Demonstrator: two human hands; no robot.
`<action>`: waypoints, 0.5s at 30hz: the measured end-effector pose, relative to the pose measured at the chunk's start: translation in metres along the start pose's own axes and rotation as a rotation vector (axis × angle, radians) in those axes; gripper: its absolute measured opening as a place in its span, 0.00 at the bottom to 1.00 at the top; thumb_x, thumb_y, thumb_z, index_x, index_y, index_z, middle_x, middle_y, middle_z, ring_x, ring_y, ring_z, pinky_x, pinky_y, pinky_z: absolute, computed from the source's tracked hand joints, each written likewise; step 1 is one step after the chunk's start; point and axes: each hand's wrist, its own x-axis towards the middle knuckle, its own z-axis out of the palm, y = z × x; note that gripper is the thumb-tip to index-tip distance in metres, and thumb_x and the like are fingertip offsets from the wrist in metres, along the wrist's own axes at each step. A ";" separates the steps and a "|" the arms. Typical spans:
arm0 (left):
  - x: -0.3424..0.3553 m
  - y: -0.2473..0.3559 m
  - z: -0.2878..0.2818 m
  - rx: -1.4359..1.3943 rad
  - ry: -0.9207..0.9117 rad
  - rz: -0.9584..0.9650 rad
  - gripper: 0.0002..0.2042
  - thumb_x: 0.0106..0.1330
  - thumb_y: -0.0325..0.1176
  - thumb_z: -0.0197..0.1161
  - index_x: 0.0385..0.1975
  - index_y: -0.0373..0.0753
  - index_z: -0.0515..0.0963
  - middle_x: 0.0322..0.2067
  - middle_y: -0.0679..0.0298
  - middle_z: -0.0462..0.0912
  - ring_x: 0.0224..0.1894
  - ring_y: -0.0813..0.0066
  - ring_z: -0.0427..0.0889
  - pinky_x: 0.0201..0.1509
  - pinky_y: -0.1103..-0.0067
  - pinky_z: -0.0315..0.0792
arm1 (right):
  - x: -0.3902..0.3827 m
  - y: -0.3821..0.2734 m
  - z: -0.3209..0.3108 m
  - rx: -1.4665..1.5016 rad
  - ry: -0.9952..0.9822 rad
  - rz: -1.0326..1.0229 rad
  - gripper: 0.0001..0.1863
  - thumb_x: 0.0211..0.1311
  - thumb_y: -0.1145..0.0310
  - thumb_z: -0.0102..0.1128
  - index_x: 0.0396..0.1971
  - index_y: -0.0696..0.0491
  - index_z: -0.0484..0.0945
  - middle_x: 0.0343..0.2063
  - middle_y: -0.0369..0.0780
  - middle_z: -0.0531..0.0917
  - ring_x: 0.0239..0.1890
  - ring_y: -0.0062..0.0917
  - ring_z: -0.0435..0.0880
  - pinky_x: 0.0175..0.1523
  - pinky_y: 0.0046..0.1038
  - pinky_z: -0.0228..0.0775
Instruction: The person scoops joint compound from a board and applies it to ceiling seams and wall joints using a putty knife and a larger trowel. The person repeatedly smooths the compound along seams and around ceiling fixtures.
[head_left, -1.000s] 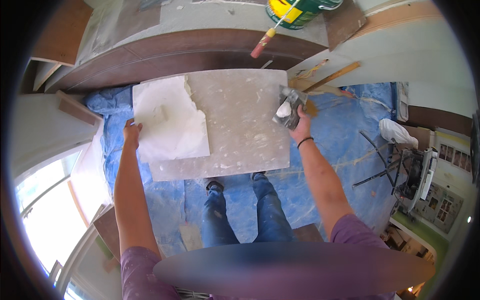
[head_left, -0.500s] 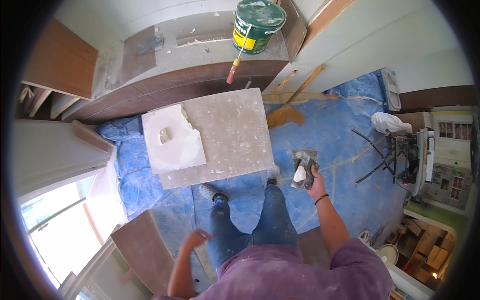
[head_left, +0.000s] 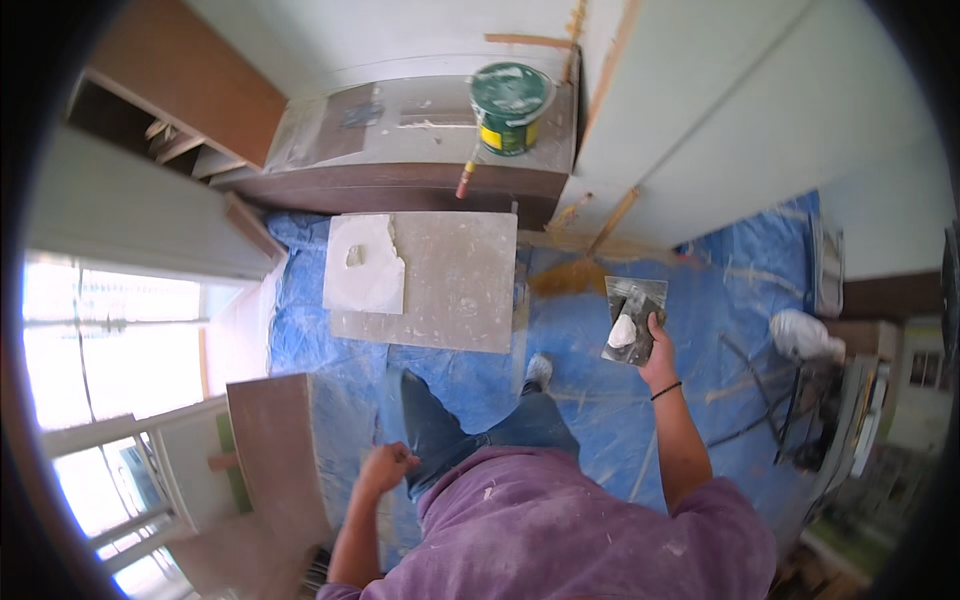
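In my right hand [head_left: 660,355], to the right of my body, is a flat rectangular metal trowel [head_left: 652,292], its blade lying face up. A lump of white plaster [head_left: 622,332] rests on it. My left hand [head_left: 385,467] hangs beside my left thigh with its fingers curled in; nothing shows in it. Ahead of me a speckled grey-brown board [head_left: 450,290] lies low over the blue sheeting. On its left part sits a broken-edged white board [head_left: 365,285] with a small hole.
A green bucket [head_left: 512,95] stands on a brown ledge [head_left: 390,185], a red-handled tool [head_left: 465,182] hanging at its side. A broom [head_left: 568,280] leans right of the board. Folded black metal legs [head_left: 765,410] are at right. Brown panels [head_left: 280,450] stand at left. Blue sheeting [head_left: 570,375] covers the floor.
The view has tilted up and turned, so the boards and bucket appear lower. My legs have shifted as in a step. The trowel remains in my right hand; my left arm has swung slightly.
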 end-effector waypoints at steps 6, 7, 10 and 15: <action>-0.021 0.092 -0.158 -0.317 0.757 0.246 0.09 0.71 0.32 0.62 0.37 0.32 0.84 0.23 0.63 0.82 0.27 0.80 0.78 0.34 0.77 0.73 | 0.021 -0.090 0.108 -0.111 -0.241 -0.149 0.25 0.74 0.56 0.58 0.62 0.57 0.72 0.58 0.41 0.81 0.60 0.34 0.80 0.65 0.41 0.72; -0.011 0.092 -0.180 -0.350 0.883 0.226 0.11 0.74 0.34 0.60 0.37 0.31 0.83 0.23 0.64 0.80 0.26 0.80 0.75 0.33 0.78 0.71 | 0.031 -0.097 0.123 -0.110 -0.244 -0.148 0.24 0.75 0.56 0.58 0.61 0.56 0.73 0.57 0.40 0.82 0.58 0.33 0.82 0.65 0.40 0.73; 0.006 0.120 -0.199 -0.465 0.920 0.381 0.11 0.76 0.35 0.59 0.41 0.33 0.82 0.26 0.66 0.81 0.27 0.80 0.76 0.34 0.80 0.72 | 0.044 -0.104 0.175 -0.059 -0.382 -0.080 0.23 0.75 0.55 0.57 0.60 0.55 0.75 0.54 0.40 0.84 0.54 0.33 0.85 0.62 0.40 0.76; 0.089 0.200 -0.250 -0.629 0.757 0.683 0.08 0.75 0.29 0.59 0.46 0.35 0.84 0.27 0.67 0.82 0.29 0.81 0.79 0.37 0.80 0.75 | 0.062 -0.107 0.279 -0.021 -0.474 -0.012 0.22 0.74 0.56 0.59 0.59 0.53 0.76 0.51 0.38 0.86 0.51 0.31 0.87 0.58 0.39 0.79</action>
